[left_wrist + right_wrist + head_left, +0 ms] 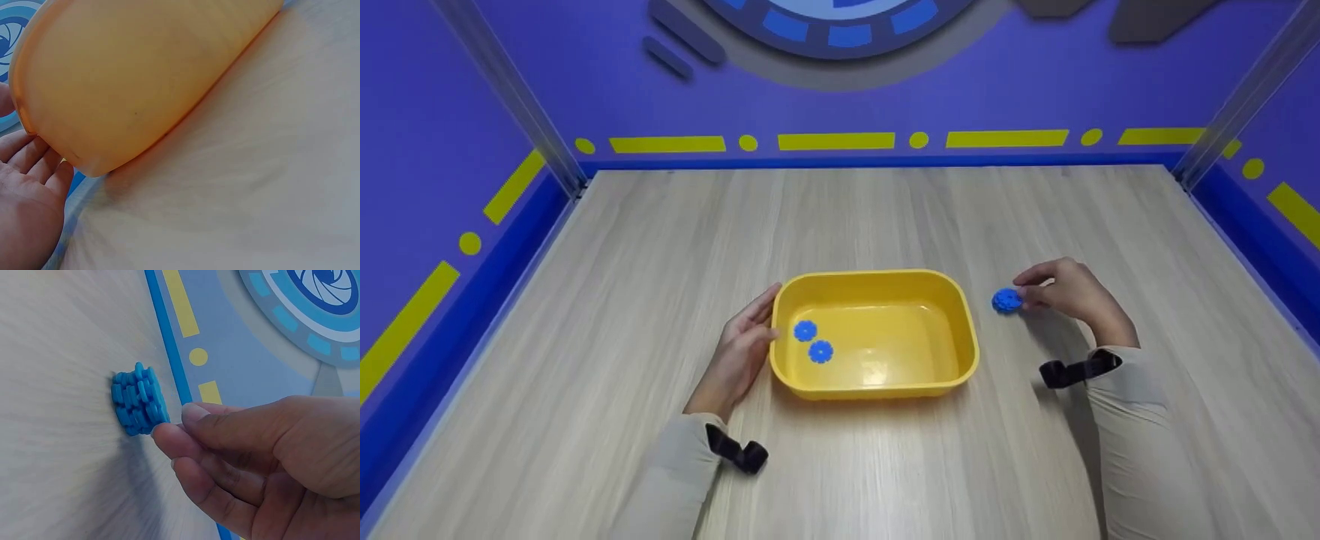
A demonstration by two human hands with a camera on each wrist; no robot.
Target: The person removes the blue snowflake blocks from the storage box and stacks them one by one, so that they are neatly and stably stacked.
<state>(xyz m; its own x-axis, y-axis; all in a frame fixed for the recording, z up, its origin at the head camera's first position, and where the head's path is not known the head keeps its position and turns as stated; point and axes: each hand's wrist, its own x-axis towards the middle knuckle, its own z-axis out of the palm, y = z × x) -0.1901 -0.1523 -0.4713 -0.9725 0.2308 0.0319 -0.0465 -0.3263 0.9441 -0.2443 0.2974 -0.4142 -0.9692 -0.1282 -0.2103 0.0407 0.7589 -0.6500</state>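
Note:
A yellow plastic tub point(877, 390) stands on the table. On its floor, toward the left end, lie two flat blue notched discs, one disc point(805, 331) behind the other disc point(821, 351). My left hand point(735, 352) rests against the tub's left end, its fingers along the outer wall and the thumb near the rim. To the right of the tub is a short stack of similar blue discs point(138, 402). My right hand point(1065, 292) has its thumb and index fingertips at the stack's near upper edge. Whether they pinch a disc cannot be made out.
The pale wood-grain table point(877, 217) is bounded by blue-purple walls with yellow markings point(836, 141) at the back and sides. Both wrists carry black straps with small camera mounts.

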